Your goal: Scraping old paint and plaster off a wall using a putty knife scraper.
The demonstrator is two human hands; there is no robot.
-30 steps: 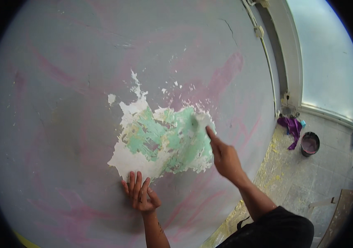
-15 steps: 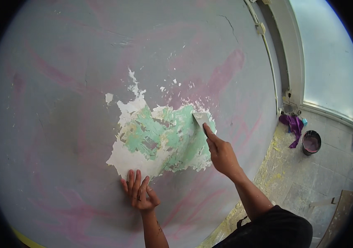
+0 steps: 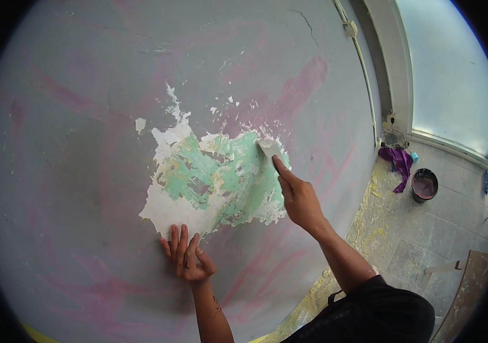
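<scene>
A grey wall (image 3: 84,188) with pink smears fills most of the view. At its middle is a ragged patch of bared white and green layers (image 3: 238,168). My right hand (image 3: 301,200) is closed around the handle of a scraper (image 3: 269,150), whose flat metal blade rests against the patch near its upper right edge. My left hand (image 3: 188,254) lies against the wall at the patch's lower left edge, fingers stretched and apart, holding nothing.
On the tiled floor at the right stand a black bucket (image 3: 424,186) and, beside it, a crumpled purple cloth (image 3: 398,163). Yellowish scrapings (image 3: 364,220) lie along the wall's foot. A pale conduit (image 3: 364,74) runs up the wall near a frosted glass pane (image 3: 452,74). A brown board (image 3: 467,291) stands lower right.
The whole view has shifted slightly, so the wall and floor things sit a little higher and further left. The scraper stays near the patch's upper right edge; both hands keep their poses.
</scene>
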